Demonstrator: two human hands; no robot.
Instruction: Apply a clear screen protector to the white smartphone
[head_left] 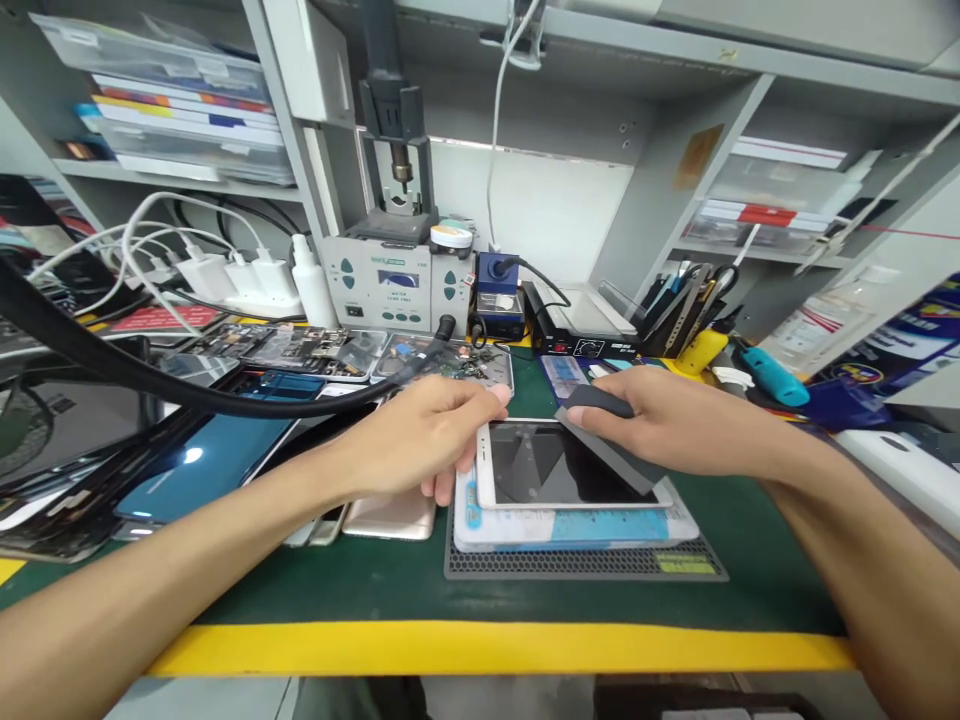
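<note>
A white phone (pixel 525 470) with a dark, glossy screen lies sideways on a white and blue box (pixel 577 530). My left hand (pixel 431 430) grips the phone's left end, thumb at the top corner and fingers curled beside its edge. In my right hand (pixel 667 415), fingers closed, is a grey flat-bladed scraper (pixel 611 450) with a black grip. Its blade slants across the right part of the screen; whether it presses on the glass I cannot tell. Under the box is a grey honeycomb-patterned mat (pixel 570 565).
Several phones, one a blue phone (pixel 210 450), crowd the left. A thick black hose (pixel 187 390) arches over them. Behind stand a grey soldering station (pixel 397 285) and a tray of small parts (pixel 487 365). Tools and bottles line the right. The green bench has a yellow front edge (pixel 495 648).
</note>
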